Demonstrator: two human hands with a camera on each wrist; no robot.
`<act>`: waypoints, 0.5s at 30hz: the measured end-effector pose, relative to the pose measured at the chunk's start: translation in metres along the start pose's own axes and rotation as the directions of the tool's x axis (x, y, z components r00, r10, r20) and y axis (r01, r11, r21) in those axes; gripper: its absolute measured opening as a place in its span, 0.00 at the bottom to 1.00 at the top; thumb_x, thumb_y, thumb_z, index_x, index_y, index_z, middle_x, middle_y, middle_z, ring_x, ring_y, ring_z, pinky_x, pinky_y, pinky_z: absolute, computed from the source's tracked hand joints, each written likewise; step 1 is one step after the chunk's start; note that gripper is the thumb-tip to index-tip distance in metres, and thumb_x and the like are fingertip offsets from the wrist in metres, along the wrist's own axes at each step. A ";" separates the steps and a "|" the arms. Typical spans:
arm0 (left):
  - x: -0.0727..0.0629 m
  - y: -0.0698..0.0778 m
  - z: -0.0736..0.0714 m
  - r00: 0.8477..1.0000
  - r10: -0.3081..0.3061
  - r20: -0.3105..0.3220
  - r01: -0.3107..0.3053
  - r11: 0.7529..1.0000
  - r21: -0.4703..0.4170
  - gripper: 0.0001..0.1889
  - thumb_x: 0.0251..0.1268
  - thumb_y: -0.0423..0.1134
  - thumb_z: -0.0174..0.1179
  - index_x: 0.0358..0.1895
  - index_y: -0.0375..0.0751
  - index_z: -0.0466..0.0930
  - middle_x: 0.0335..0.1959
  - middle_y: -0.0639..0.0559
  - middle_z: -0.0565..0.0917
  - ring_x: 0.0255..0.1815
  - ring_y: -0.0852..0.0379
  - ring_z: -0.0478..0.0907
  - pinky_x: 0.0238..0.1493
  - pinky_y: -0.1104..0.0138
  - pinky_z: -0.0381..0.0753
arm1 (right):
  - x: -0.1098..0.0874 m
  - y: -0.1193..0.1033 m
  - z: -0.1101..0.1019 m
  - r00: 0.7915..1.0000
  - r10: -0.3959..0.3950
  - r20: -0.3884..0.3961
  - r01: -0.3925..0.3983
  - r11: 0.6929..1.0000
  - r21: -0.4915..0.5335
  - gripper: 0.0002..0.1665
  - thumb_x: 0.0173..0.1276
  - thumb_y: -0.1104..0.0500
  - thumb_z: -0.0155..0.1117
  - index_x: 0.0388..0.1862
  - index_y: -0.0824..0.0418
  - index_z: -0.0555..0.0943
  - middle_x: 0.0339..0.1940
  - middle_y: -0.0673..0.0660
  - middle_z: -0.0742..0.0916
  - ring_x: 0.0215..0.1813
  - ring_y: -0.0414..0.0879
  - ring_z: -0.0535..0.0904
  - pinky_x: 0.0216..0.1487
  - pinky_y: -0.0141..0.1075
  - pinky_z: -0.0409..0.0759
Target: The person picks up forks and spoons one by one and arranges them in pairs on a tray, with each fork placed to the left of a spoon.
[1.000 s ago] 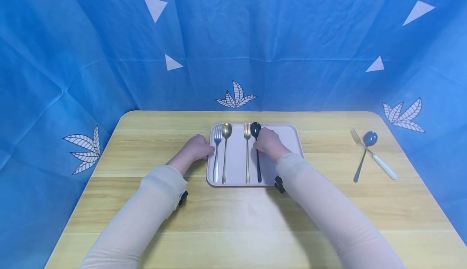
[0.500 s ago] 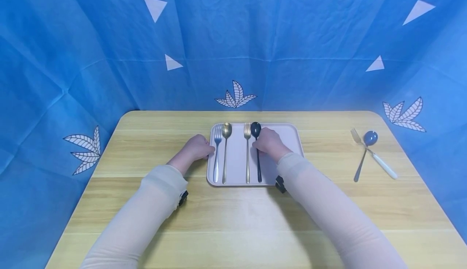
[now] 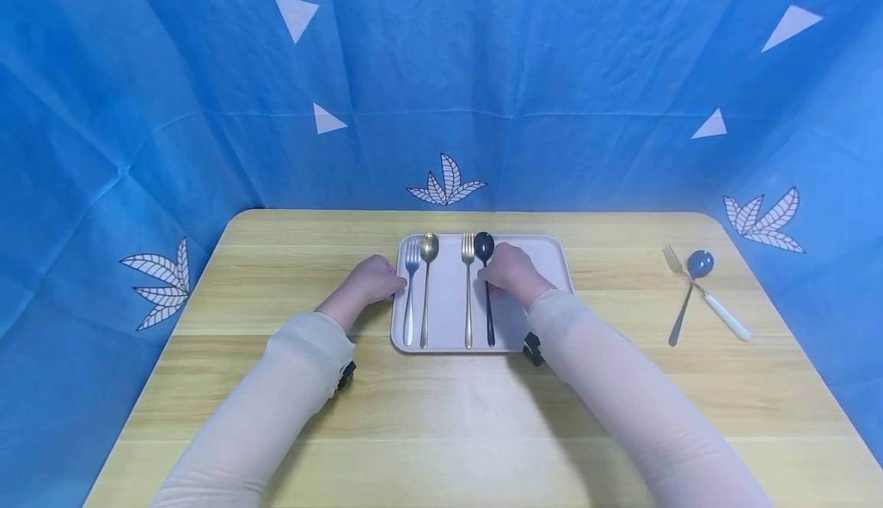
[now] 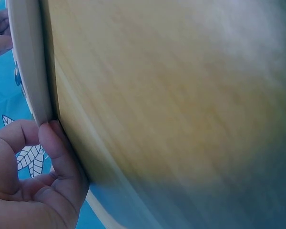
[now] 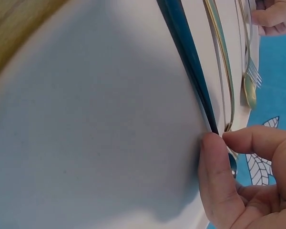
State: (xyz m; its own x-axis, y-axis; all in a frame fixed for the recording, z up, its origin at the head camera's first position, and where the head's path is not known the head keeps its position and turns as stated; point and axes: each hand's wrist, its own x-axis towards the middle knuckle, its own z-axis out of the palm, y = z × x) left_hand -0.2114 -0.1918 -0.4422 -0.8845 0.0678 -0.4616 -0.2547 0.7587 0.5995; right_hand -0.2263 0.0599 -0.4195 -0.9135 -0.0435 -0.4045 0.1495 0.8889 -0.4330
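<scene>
A pale pinkish tray (image 3: 447, 293) lies on the table, bearing two forks and two spoons side by side. From the left come a silver fork (image 3: 411, 255), a gold spoon (image 3: 429, 247), a gold fork (image 3: 467, 249) and a black spoon (image 3: 484, 246). My left hand (image 3: 375, 278) pinches the tray's left rim (image 4: 31, 57) between thumb and finger. With thumb and fingertip, my right hand (image 3: 510, 270) pinches the handle (image 5: 190, 57) of the black spoon, which lies along the tray. Part of that handle is hidden behind the fingers in the head view.
On the right side of the wooden table (image 3: 441, 431), a white-handled fork (image 3: 724, 316) and a dark spoon (image 3: 700, 263) lie crossed. A blue patterned cloth (image 3: 441, 56) hangs behind the table and along both sides.
</scene>
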 end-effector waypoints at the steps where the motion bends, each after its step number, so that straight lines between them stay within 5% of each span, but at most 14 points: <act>1: 0.000 0.000 0.000 1.000 -0.004 -0.001 0.004 1.000 0.001 0.16 0.60 0.37 0.57 0.16 0.45 0.67 0.12 0.54 0.69 0.14 0.57 0.63 0.23 0.65 0.67 | 0.000 0.001 0.000 1.000 -0.004 0.001 0.004 1.000 0.003 0.11 0.65 0.57 0.64 0.33 0.65 0.81 0.20 0.56 0.87 0.28 0.47 0.84 0.42 0.40 0.78; 15: -0.002 0.001 -0.001 1.000 -0.001 0.001 0.001 1.000 -0.006 0.16 0.61 0.38 0.58 0.17 0.45 0.67 0.13 0.55 0.69 0.14 0.57 0.63 0.24 0.65 0.68 | -0.008 0.007 -0.016 1.000 -0.026 0.018 0.026 1.000 -0.002 0.12 0.64 0.55 0.62 0.24 0.61 0.79 0.21 0.57 0.87 0.27 0.48 0.85 0.46 0.41 0.77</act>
State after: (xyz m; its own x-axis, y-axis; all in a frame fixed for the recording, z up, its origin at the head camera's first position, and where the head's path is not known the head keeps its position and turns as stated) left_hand -0.2107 -0.1918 -0.4403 -0.8836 0.0679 -0.4633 -0.2580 0.7551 0.6027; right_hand -0.2244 0.0739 -0.4068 -0.9101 -0.0746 -0.4077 0.1251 0.8884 -0.4417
